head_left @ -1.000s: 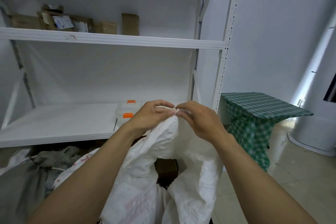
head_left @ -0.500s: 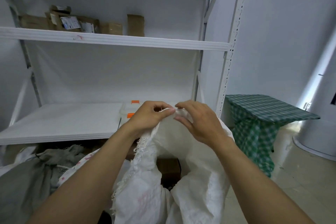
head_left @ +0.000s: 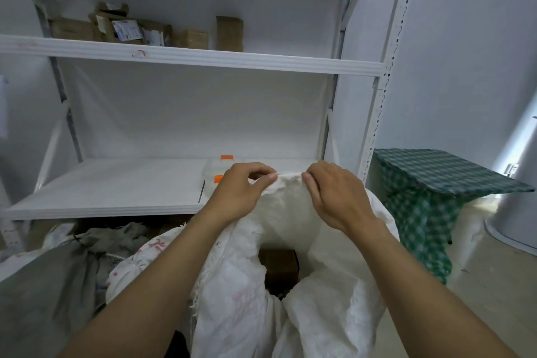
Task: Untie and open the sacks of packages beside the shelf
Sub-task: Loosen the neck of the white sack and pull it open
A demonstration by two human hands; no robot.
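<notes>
I have both hands up at the top hem of the white sack (head_left: 319,314), which stands in front of the shelf (head_left: 116,208), by the right end of its lower board. My left hand (head_left: 241,192) pinches the hem between thumb and curled fingers. My right hand (head_left: 334,195) pinches the same hem just beside it, with a bunched strip of cloth stretched between the two. Below my wrists the sack's mouth gapes, and a brown package (head_left: 279,267) shows inside.

To the left, a grey sack (head_left: 43,285) slumps under the front edge of the lower board, with a second white sack marked in red (head_left: 151,253) touching it. Clear boxes with orange latches (head_left: 213,176) sit on the lower board just behind my left hand. Cardboard parcels (head_left: 130,33) line the left half of the upper board. Past the shelf's right upright stands a table under a green checked cloth (head_left: 436,180).
</notes>
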